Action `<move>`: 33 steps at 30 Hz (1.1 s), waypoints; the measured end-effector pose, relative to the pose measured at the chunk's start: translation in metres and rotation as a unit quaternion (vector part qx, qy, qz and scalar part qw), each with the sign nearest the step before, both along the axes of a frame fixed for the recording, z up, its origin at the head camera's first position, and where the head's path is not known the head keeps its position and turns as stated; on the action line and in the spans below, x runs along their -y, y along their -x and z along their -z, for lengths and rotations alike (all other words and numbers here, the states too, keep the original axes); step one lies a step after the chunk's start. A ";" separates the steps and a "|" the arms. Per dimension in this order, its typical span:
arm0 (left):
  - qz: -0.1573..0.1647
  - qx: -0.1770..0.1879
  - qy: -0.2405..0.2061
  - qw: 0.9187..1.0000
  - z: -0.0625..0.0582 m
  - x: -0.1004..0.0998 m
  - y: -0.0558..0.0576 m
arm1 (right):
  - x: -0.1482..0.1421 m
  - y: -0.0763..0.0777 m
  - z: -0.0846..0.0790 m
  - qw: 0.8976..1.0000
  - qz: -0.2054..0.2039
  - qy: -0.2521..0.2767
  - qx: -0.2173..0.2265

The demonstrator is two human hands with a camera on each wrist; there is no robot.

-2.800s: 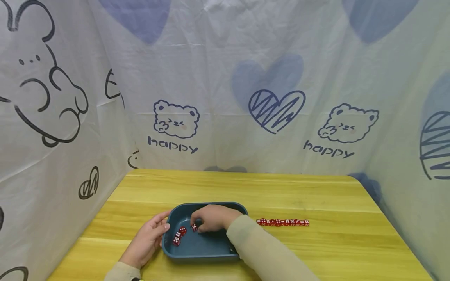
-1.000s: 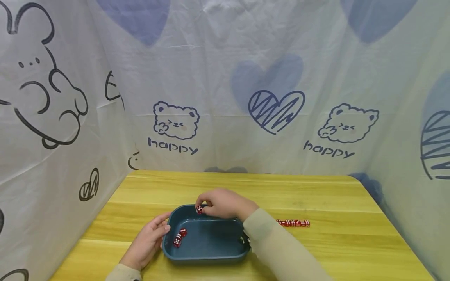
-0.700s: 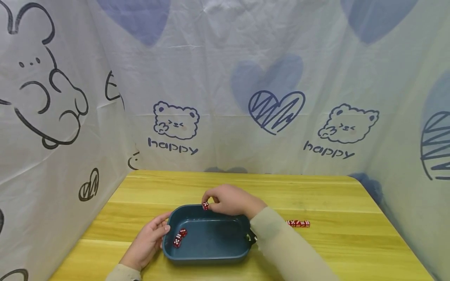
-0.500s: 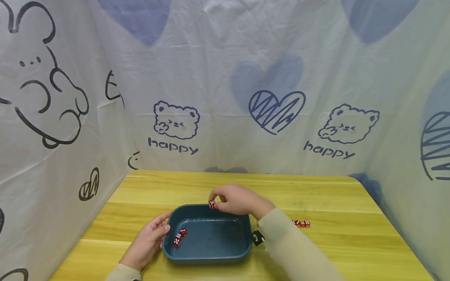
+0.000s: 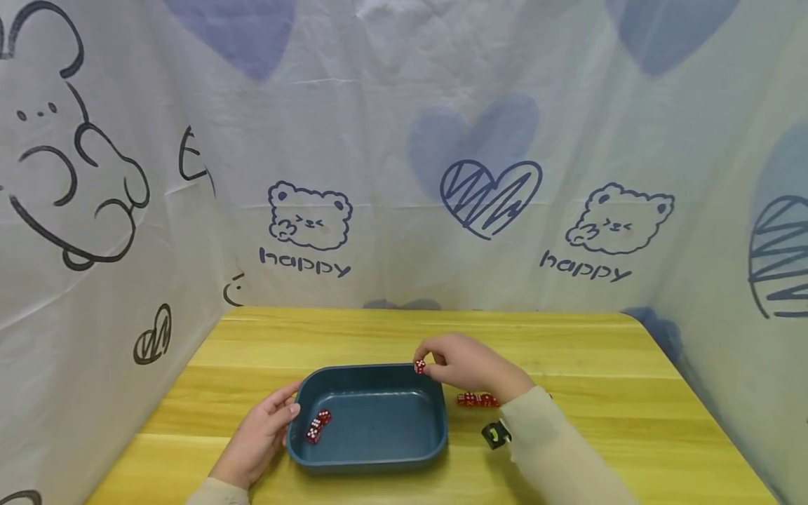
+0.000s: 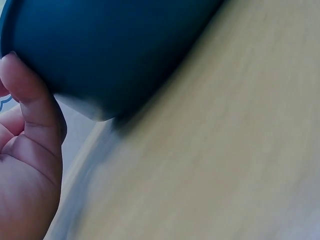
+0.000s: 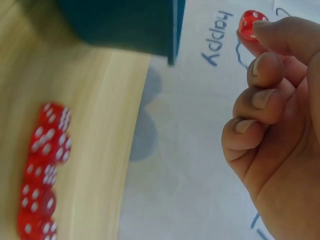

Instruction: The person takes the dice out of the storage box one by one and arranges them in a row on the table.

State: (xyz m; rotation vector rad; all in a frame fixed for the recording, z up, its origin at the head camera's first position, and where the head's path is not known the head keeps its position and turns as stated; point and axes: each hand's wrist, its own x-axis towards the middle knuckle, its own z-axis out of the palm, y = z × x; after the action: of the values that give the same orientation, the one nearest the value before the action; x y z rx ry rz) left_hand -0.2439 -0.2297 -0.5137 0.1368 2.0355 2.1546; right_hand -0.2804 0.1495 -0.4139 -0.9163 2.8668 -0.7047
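My right hand (image 5: 467, 361) pinches a red die (image 5: 419, 366) with white dots between thumb and forefinger, just above the far right corner of a dark blue tray (image 5: 379, 464). In the right wrist view the other fingers curl into the palm below that die (image 7: 249, 26). At the tray's left end my left hand (image 5: 259, 435) holds it, thumb at the rim and fingers along the outer wall. The left wrist view shows the thumb (image 6: 30, 95) against the tray's side (image 6: 115, 55). A small cluster of red dice (image 5: 313, 432) lies inside at the left.
A straight row of red dice (image 5: 477, 400) sits on the yellow wood-grain table (image 5: 568, 351) right of the tray, partly hidden by the right forearm; the right wrist view shows these dice (image 7: 42, 170) end to end. Printed cloth (image 5: 404, 266) hangs behind and at both sides.
My right hand has picked a die out of the tray, lifted it and carried it right along the far rim. My left hand has stayed at the tray's left end.
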 end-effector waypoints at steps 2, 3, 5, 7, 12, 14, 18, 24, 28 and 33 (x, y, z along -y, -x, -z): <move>0.000 -0.001 -0.001 1.000 0.000 0.001 0.000 | -0.007 -0.002 0.003 1.000 0.011 0.002 -0.001; 0.001 0.000 -0.002 1.000 0.000 0.001 0.000 | -0.011 -0.003 0.004 1.000 0.017 0.003 0.000; 0.004 0.000 -0.005 1.000 0.000 0.001 0.001 | -0.020 -0.005 0.007 0.999 0.031 0.008 -0.002; 0.003 0.001 -0.008 1.000 0.000 0.000 0.002 | -0.030 -0.008 0.010 0.999 0.045 0.013 -0.002; 0.001 0.003 -0.008 1.000 0.000 -0.003 0.004 | -0.056 -0.014 0.017 0.997 0.074 0.023 -0.018; -0.002 0.002 -0.005 1.000 0.001 -0.003 0.004 | -0.066 -0.017 0.021 0.996 0.084 0.029 -0.020; -0.012 0.003 -0.001 1.000 0.002 -0.001 0.004 | -0.085 -0.020 0.031 0.993 0.105 0.048 -0.011; -0.021 0.006 -0.002 1.000 0.002 0.001 0.002 | -0.109 -0.026 0.043 0.989 0.140 0.055 -0.009; -0.025 0.007 -0.003 1.000 0.002 0.001 0.001 | -0.125 -0.031 0.047 0.985 0.161 0.061 -0.007; -0.025 -0.004 -0.005 1.000 0.002 0.000 0.002 | -0.143 -0.038 0.053 0.979 0.185 0.080 0.009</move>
State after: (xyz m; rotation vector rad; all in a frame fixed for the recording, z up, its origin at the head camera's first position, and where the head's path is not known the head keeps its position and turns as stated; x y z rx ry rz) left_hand -0.2462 -0.2300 -0.5153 0.0976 2.0557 2.1969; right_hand -0.2422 0.2924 -0.4667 -0.3807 3.0308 -0.9766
